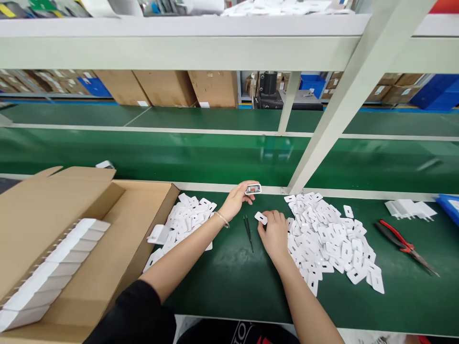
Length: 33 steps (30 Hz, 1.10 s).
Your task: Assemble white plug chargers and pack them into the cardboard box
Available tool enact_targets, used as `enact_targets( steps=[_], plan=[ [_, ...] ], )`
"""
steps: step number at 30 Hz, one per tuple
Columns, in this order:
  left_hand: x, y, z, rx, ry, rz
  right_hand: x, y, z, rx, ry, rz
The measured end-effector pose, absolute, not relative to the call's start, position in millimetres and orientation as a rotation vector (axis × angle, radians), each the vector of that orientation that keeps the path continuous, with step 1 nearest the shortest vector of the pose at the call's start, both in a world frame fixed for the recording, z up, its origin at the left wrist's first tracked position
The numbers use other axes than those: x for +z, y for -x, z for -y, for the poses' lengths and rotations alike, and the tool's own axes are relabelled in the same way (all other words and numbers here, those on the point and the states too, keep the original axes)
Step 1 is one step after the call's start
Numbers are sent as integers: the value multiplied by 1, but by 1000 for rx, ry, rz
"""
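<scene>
My left hand [234, 200] has its fingers pinching a white housing [253, 189] above the worktop [233, 282], its open end showing the parts inside. My right hand [277, 235] pinches a thin slotted plate [261, 218] near the tweezers [248, 233]. I judge the housing light and stiff, its smooth shell a little slippery and its innards delicate, so I'd grip the outer walls. The plate seems nearly weightless and might flex; its edges suit a gentle pinch.
</scene>
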<state>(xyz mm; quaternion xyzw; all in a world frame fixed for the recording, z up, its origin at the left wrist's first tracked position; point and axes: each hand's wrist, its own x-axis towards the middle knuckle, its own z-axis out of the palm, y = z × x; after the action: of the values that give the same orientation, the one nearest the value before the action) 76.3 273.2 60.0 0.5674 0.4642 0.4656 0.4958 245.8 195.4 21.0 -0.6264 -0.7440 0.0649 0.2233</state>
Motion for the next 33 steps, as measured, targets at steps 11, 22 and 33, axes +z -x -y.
enact_targets(
  steps=[11,22,33],
  plan=[
    [43,-50,-188,1111,-1108,-1172,40,-240,-186,373,1271,1702],
    [17,-60,-168,1207,-1158,-1204,46,-225,-171,535,1051,1766],
    [31,-57,-170,1311,-1043,-1257,45,-230,-179,473,1265,1565]
  ],
)
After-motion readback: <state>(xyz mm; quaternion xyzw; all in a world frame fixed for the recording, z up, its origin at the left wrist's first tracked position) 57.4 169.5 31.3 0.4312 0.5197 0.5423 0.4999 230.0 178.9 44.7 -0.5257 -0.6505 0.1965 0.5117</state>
